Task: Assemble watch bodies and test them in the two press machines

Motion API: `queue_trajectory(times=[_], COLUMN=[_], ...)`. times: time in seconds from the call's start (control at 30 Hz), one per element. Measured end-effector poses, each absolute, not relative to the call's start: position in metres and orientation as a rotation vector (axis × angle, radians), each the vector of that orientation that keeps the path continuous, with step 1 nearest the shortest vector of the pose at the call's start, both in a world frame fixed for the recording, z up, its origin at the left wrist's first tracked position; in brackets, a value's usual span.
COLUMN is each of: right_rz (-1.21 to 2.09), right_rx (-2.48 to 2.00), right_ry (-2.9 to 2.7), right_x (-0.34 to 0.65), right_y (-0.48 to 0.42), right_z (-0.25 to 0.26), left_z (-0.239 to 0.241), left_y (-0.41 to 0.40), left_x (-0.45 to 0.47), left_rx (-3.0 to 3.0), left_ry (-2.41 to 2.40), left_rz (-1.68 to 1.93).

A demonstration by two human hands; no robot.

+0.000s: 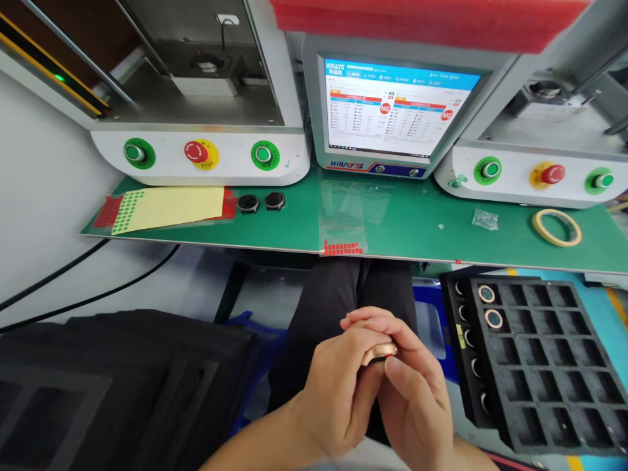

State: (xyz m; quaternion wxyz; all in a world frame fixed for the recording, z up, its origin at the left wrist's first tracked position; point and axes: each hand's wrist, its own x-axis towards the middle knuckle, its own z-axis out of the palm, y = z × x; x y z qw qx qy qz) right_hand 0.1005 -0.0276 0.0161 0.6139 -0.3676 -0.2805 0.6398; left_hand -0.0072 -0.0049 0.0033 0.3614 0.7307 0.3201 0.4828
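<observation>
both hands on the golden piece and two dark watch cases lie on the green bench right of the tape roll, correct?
Wrong side: in the head view, the two dark watch cases lie on the green bench left of the tape roll. The left hand and right hand are on the golden piece.

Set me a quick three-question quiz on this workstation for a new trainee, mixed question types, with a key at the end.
1. Multiple choice: how many round pieces sit in the uppermost black tray?
A) One
B) Two
C) Five

2. True or false: the person's hands are wide apart and empty.

3. Fill the gap: on the screen, two red circles each bear the letters ____.

Key:
1. B, two.
2. False: the left hand and right hand are together around a small gold-coloured piece.
3. NG.
</observation>
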Motion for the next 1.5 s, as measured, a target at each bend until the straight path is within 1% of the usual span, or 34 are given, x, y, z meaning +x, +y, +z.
queue_trajectory(times=[0.33,0.6,0.67,0.7,0.77,0.8,0.87,0.93,1.0,1.07,1.27,1.5], right_rz=[1.397,1.414,1.452,1.495,1.564,1.546,1.358,1.054,0.865,0.809,0.851,0.913], right_rx=[-0.85,-0.818,-0.832,-0.843,-0.862,-0.88,-0.941,-0.978,-0.944,-0.859,-0.792,-0.766], right_ry=[-0.443,-0.441,-0.48,-0.519,-0.667,-0.775,-1.009,-1.179,-1.248,-1.273,-1.308,-1.389], right_x=[0.088,0.087,0.094,0.098,0.107,0.11,0.114,0.114,0.113,0.112,0.119,0.129], right_y=[-0.03,-0.027,-0.029,-0.031,-0.036,-0.039,-0.042,-0.043,-0.04,-0.036,-0.033,-0.028], right_z=[0.01,0.009,0.009,0.008,0.006,0.005,0.001,-0.003,-0.005,-0.006,-0.004,-0.003], left_z=[0.003,-0.006,-0.007,-0.007,-0.004,-0.001,0.003,0.007,0.008,0.009,0.01,0.014], left_y=[-0.002,-0.004,-0.007,-0.008,-0.01,-0.01,-0.009,-0.008,-0.008,-0.01,-0.01,-0.008], left_x=[-0.004,-0.003,-0.003,-0.003,-0.003,-0.002,-0.002,0.0,0.001,0.002,0.006,0.006], left_rx=[2.095,2.143,1.998,1.835,1.348,1.083,0.659,0.435,0.332,0.279,0.208,0.136], left_ry=[0.886,0.871,0.822,0.79,0.681,0.612,0.478,0.374,0.315,0.285,0.254,0.342], left_rz=[1.21,1.259,1.262,1.231,1.132,1.066,0.947,0.888,0.854,0.836,0.79,0.78])
